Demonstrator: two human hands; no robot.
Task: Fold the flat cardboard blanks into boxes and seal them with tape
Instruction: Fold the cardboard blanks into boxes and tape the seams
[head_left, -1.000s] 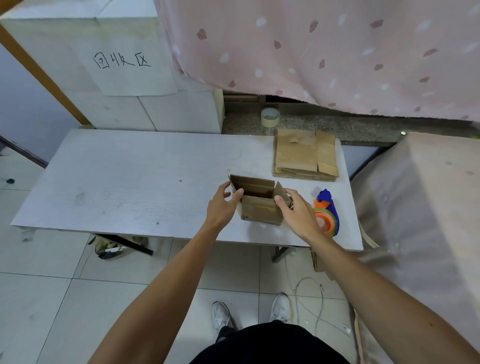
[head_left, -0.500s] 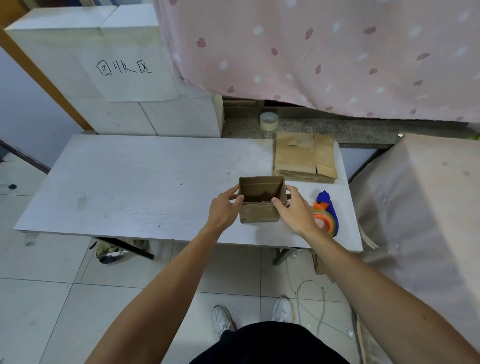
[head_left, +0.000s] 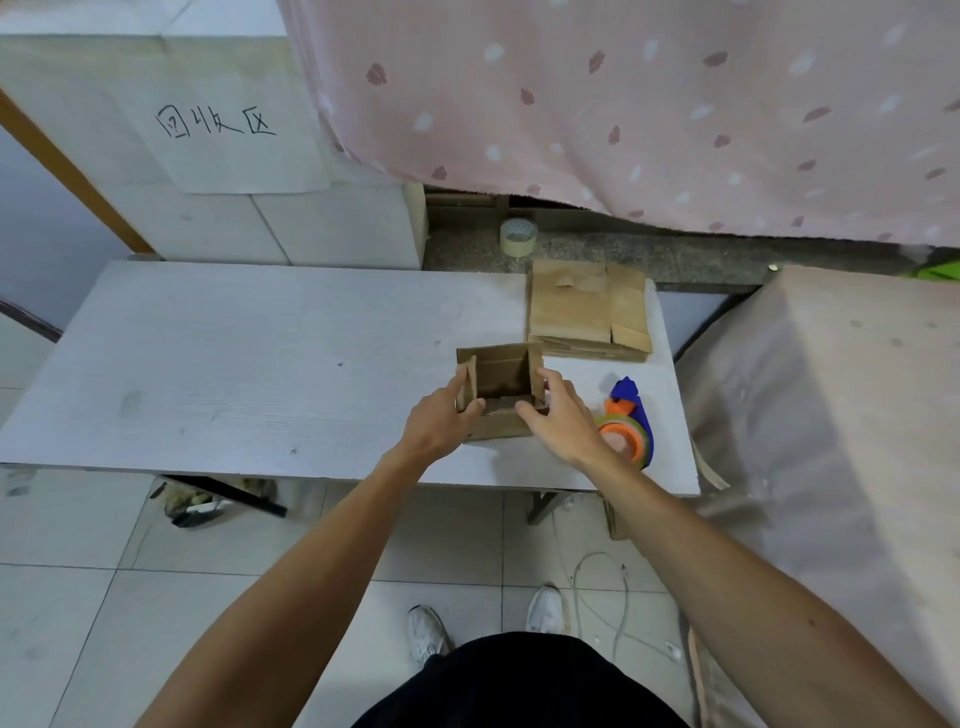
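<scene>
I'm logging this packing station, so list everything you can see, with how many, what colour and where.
cardboard box: one, brown, open, near right of table
flat cardboard blanks: one stack, brown, table's far right, behind the box
tape dispenser: one, blue and orange, right of the box
tape roll: one, pale, on the ledge behind the table
table: one, white, centre
curtain: one, pink, spotted, at the back
paper sign: one, white, handwritten, far left
shoes: two, white, on the floor below
left hand: one, grips the box's left flap
right hand: one, grips the box's right wall
</scene>
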